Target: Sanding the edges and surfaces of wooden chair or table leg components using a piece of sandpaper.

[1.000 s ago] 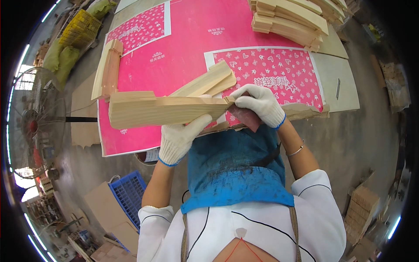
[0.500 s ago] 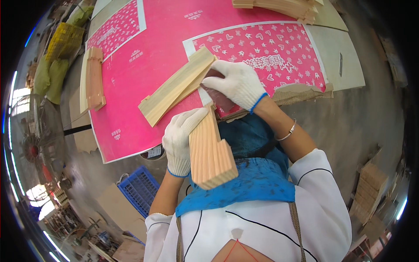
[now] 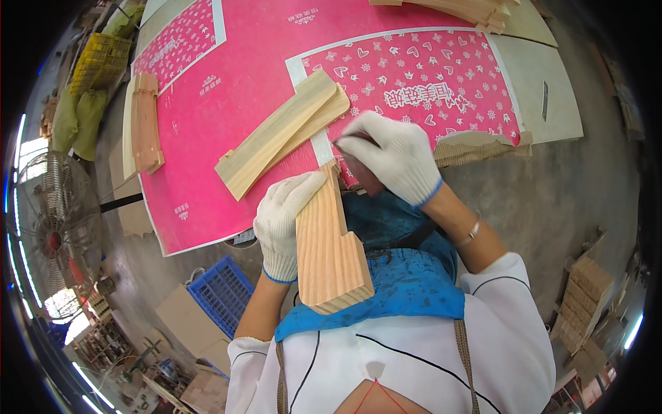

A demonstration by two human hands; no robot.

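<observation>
A fan point(image 3: 55, 241) stood left of the pink tabletop point(image 3: 262, 76); boards point(image 3: 279, 131) lay near the front edge, at which the left grip point(image 3: 280, 214) clasped a wooden block point(image 3: 327, 255), the right grip point(image 3: 400, 155) a reddish sheet point(image 3: 363, 174).

A caged fan point(image 3: 54, 241) (red-hubbed) and a blue crate point(image 3: 221, 294).

Pink-covered table point(image 3: 258, 79) in head view: paired boards point(image 3: 279, 131) lay at 11 o'clock, blocks point(image 3: 145, 127) at 10, strips point(image 3: 456, 10) at 1.
</observation>
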